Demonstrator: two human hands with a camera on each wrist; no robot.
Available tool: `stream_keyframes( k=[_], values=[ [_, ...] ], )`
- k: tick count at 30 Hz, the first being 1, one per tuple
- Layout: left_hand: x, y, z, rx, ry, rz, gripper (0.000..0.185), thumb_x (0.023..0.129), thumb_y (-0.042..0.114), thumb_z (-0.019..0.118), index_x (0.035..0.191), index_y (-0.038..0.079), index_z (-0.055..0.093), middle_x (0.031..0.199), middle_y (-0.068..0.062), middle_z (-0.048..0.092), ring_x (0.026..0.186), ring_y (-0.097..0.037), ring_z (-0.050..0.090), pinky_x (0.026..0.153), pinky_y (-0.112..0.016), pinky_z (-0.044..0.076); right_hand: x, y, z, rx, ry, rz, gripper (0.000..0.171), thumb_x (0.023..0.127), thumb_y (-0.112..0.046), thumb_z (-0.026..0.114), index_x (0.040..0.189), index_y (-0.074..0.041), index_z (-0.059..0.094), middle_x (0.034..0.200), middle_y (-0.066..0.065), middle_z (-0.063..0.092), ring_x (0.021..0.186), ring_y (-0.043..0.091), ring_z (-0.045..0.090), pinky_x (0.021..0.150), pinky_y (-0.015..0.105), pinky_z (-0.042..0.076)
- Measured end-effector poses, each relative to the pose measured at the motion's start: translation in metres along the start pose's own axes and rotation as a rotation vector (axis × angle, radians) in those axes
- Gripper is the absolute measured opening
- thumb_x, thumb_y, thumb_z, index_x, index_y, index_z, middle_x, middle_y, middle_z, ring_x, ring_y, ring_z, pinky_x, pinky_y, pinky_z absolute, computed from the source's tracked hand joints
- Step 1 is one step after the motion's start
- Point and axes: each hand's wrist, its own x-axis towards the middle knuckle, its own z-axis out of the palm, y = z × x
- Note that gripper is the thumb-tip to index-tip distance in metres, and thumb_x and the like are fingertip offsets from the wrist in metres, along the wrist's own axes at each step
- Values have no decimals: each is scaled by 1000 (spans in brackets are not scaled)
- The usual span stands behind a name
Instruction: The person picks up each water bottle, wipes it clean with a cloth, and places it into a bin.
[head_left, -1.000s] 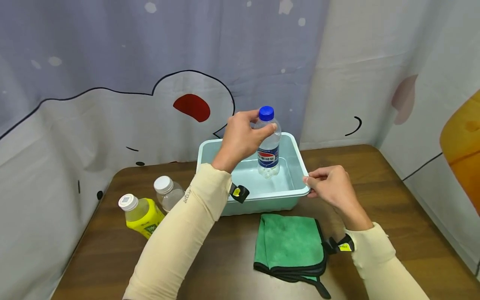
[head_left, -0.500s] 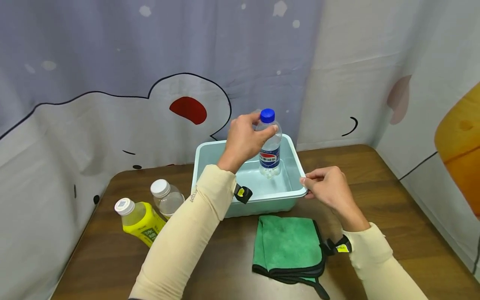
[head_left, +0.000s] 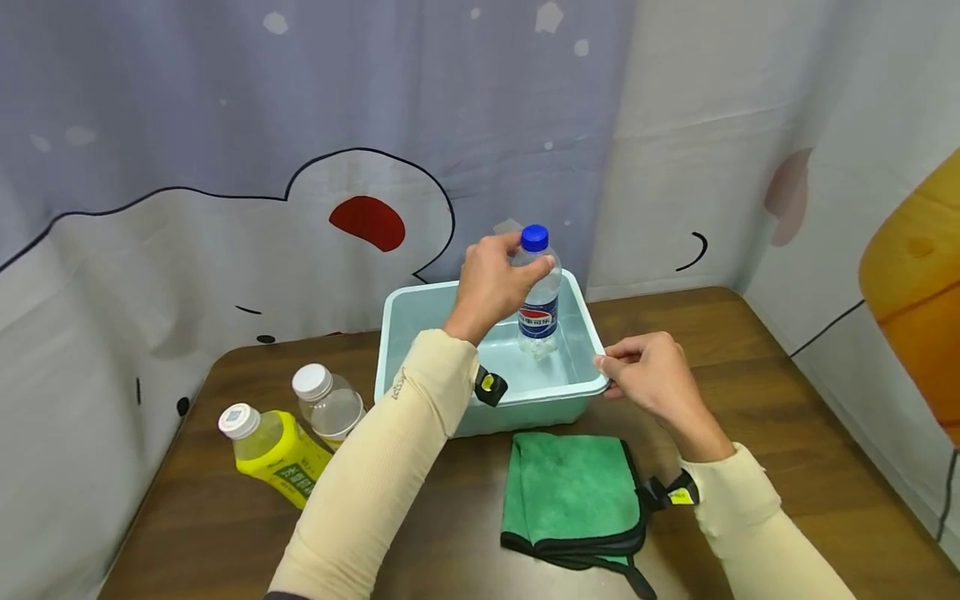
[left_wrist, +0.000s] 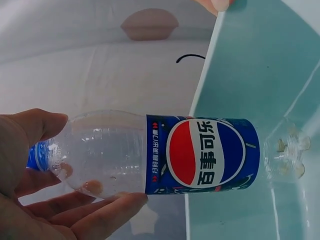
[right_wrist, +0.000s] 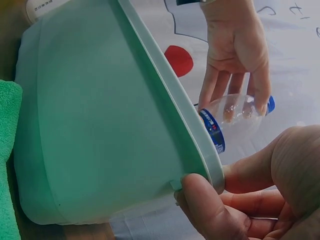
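Observation:
A clear plastic Pepsi bottle (head_left: 538, 321) with a blue cap stands upright in the right part of a pale green plastic basin (head_left: 420, 308). My left hand (head_left: 491, 279) grips it around the upper body and neck, below the cap. In the left wrist view the bottle (left_wrist: 200, 155) shows its blue label, and its lower end lies within the basin walls (left_wrist: 240, 65). My right hand (head_left: 651, 373) pinches the basin's front right corner; the right wrist view shows thumb and fingers on either side of the rim (right_wrist: 200, 145).
A folded green cloth (head_left: 573, 487) with black edging lies in front of the basin. To the left stand a bottle with yellow liquid (head_left: 281, 454) and a clear bottle with a white cap (head_left: 330, 404), partly behind the left sleeve. A printed curtain (head_left: 187, 275) hangs behind the table.
The head view has shifted slightly, so the scene sits a little further left. Both hands keep their holds on the Pepsi bottle and the basin corner.

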Motion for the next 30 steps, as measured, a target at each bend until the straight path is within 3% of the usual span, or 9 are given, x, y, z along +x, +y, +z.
stream_keyframes(
  k=[4, 13, 24, 30],
  values=[
    [2, -4, 4, -2, -5, -8, 42, 96, 35, 75, 131, 13, 72, 131, -11, 74, 121, -26, 69, 101, -43, 58, 0, -1, 2, 6, -2, 4, 25, 97, -10, 72, 110, 11, 75, 96, 25, 78, 61, 18, 75, 60, 30, 63],
    [10, -15, 8, -16, -22, 13, 42, 97, 33, 74, 132, 10, 71, 135, -14, 71, 131, -28, 63, 110, -45, 53, -2, -2, 1, 1, 8, -1, 26, 97, -11, 72, 111, 11, 75, 99, 27, 77, 62, 18, 75, 60, 29, 63],
    [12, -20, 15, -8, -40, -5, 38, 97, 32, 74, 126, 9, 73, 126, -10, 75, 117, -25, 70, 101, -42, 59, -5, -3, 3, -1, 21, -3, 26, 97, -12, 72, 110, 10, 75, 97, 26, 78, 61, 18, 75, 59, 29, 63],
    [13, -23, 18, -7, -36, -20, 36, 97, 32, 74, 126, 10, 73, 130, -10, 74, 125, -27, 68, 106, -43, 56, -5, -4, 5, -14, 19, -3, 26, 98, -13, 71, 111, 9, 75, 97, 25, 78, 61, 18, 75, 62, 34, 64]
  ],
)
